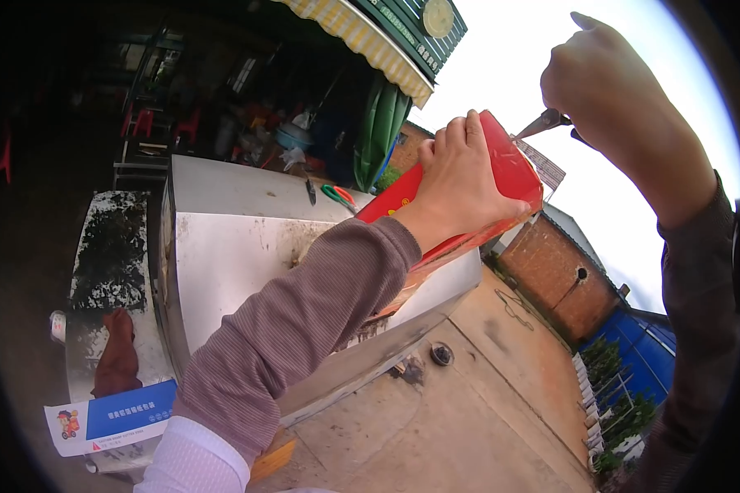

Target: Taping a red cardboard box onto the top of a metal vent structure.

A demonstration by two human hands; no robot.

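A long red cardboard box (512, 157) stands tilted over the metal-topped counter (240, 246). My left hand (459, 175) grips it, fingers over the upper edge and thumb along the near end. Raised at the upper right, my right hand (610, 92) is closed around a pointed metal tool (538, 125), which looks like dark-handled scissors; its tip meets the box's far upper edge. Much of the handle is hidden by the hand. Behind the box, scissors with green and orange handles (338, 196) lie on the counter beside a small dark-handled tool (311, 191).
On a lower side table (77, 271) at left lie a brown piece resembling roasted meat (118, 354) and a roll of tape (57, 326). A blue-and-white foil box (114, 416) is at its near end. Red plastic chairs (188, 125) stand behind. A round dark bowl (442, 354) sits on the ground.
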